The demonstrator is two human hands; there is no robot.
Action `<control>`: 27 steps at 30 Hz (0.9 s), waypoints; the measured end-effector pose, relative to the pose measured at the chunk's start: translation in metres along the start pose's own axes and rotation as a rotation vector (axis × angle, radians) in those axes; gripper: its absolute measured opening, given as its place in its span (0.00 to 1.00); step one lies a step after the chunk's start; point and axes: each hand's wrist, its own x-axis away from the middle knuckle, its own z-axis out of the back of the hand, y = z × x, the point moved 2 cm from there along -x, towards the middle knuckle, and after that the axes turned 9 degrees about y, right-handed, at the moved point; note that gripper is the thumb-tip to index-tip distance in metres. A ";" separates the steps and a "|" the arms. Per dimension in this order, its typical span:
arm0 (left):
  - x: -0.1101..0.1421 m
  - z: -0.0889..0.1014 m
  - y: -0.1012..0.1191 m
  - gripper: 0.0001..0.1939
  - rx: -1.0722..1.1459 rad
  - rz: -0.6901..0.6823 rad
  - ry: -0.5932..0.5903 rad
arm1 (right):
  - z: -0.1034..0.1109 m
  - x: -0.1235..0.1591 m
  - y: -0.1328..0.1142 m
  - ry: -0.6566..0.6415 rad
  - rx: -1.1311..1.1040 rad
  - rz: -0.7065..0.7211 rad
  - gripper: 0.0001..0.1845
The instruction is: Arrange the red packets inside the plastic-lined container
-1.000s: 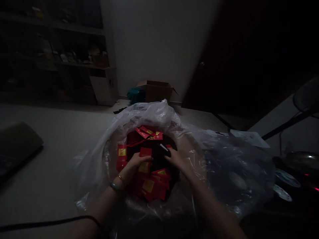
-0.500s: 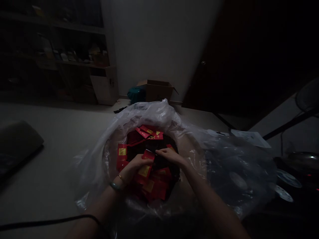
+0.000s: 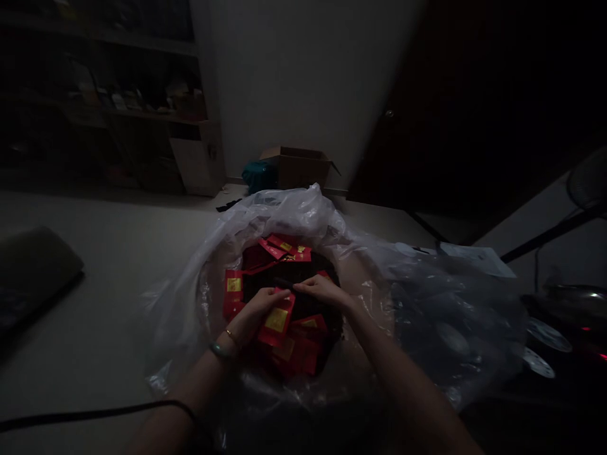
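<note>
My left hand (image 3: 258, 308) is closed on a red packet (image 3: 276, 319) with a gold label, its thumb pressed on the upper part. My right hand (image 3: 322, 291) pinches at the packet's top end, close to the left fingertips. A narrow dark piece (image 3: 283, 282) shows between the two hands; dim light hides what it is. Both hands are over a wide round container lined with a clear plastic bag (image 3: 303, 212). Inside it lies dark loose material (image 3: 258, 278), with several more red packets (image 3: 303, 354) scattered on top, some at the far side.
Behind the container stand an open cardboard box (image 3: 303, 167) and a teal bag (image 3: 259, 177). Clear plastic spreads to the right, near patterned dishes (image 3: 550, 335) and a paper sheet (image 3: 477, 258). A black cable (image 3: 95, 417) crosses at lower left. Shelves (image 3: 137, 110) line the left wall.
The left thumb has moved up toward the top end of the red packet, and the packet has tilted slightly. My right hand has shifted slightly left and up, still pinching.
</note>
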 end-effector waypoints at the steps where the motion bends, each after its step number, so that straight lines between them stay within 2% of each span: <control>1: 0.000 0.001 0.001 0.23 0.024 0.005 0.002 | 0.001 0.001 -0.001 0.005 0.009 -0.001 0.31; 5: 0.001 0.003 0.004 0.22 0.080 -0.008 0.038 | 0.002 0.002 -0.003 0.004 0.027 -0.025 0.31; 13: 0.001 0.003 0.002 0.15 0.040 -0.020 0.076 | -0.002 -0.001 0.000 0.005 0.027 -0.011 0.32; 20: 0.002 0.003 0.004 0.12 0.048 -0.036 0.064 | -0.005 -0.004 0.005 0.036 -0.042 -0.018 0.30; 24: 0.005 0.001 0.008 0.11 0.079 -0.033 0.076 | 0.005 -0.012 0.024 0.152 0.040 -0.045 0.29; 27: 0.006 0.001 0.008 0.12 0.067 -0.034 0.114 | 0.014 -0.016 0.041 0.270 0.257 -0.053 0.26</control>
